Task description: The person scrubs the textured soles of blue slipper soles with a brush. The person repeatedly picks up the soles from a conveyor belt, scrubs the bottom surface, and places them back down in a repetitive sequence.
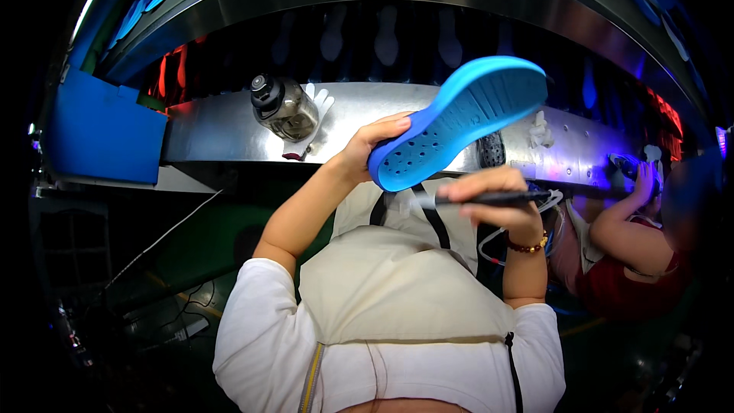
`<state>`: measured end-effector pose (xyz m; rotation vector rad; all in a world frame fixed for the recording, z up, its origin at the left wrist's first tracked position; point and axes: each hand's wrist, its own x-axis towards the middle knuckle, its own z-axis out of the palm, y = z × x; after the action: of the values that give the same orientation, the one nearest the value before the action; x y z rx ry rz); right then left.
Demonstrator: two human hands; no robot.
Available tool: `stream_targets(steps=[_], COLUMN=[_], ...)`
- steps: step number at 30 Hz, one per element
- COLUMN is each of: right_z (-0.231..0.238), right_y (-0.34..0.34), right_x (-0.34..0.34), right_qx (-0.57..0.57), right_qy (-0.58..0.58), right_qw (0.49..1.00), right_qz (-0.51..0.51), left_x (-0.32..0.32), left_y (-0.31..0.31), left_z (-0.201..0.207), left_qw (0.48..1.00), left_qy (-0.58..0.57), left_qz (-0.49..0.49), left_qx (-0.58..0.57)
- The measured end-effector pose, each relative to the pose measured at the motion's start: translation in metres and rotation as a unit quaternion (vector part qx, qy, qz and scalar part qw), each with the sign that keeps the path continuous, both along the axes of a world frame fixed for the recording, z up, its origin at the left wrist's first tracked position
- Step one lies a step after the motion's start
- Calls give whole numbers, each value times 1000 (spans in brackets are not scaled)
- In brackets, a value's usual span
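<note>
A bright blue shoe sole [478, 103] is held up over the bench's near edge, tilted with its holed heel end toward me. My left hand [367, 147] is closed around the heel end's left edge, thumb on the rim. Just below the sole, my right hand [497, 187] grips a brush [505, 199] by its black handle. The brush's pale tip points left, near the heel end, and is smeared by motion. Whether the tip touches the sole, I cannot tell.
A metal bench [214, 130] carries a dark bottle [287, 111], a white glove [323, 105], a dark dotted object [492, 149] and crumpled white material [541, 131]. A blue box [107, 126] stands left. Behind, soles hang in shadow. A co-worker's arm [623, 226] is at the right.
</note>
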<state>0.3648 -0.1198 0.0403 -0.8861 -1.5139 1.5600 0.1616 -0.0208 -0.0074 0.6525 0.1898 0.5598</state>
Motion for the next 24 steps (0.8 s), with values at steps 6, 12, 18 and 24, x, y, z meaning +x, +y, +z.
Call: stream_targets(steps=[6,12,18,24], right_z=[1,17,27,22], right_y=[14,22,20,19], right_x=[-2,12,30,38], right_qx=[198,179,171,179], right_qy=[-93,-86,-102,-160], right_qw=[971,975,977,963], right_qz=[95,97,78,121], left_x=[-2,-8,-17,-27], left_y=[9,13,12,16], left_z=[2,15,22,25], left_qw=[975,954,944,953], left_qy=[176,233,285,279], left_qz=[-133,-189,-164,-112], left_qx=[6,1,13,26])
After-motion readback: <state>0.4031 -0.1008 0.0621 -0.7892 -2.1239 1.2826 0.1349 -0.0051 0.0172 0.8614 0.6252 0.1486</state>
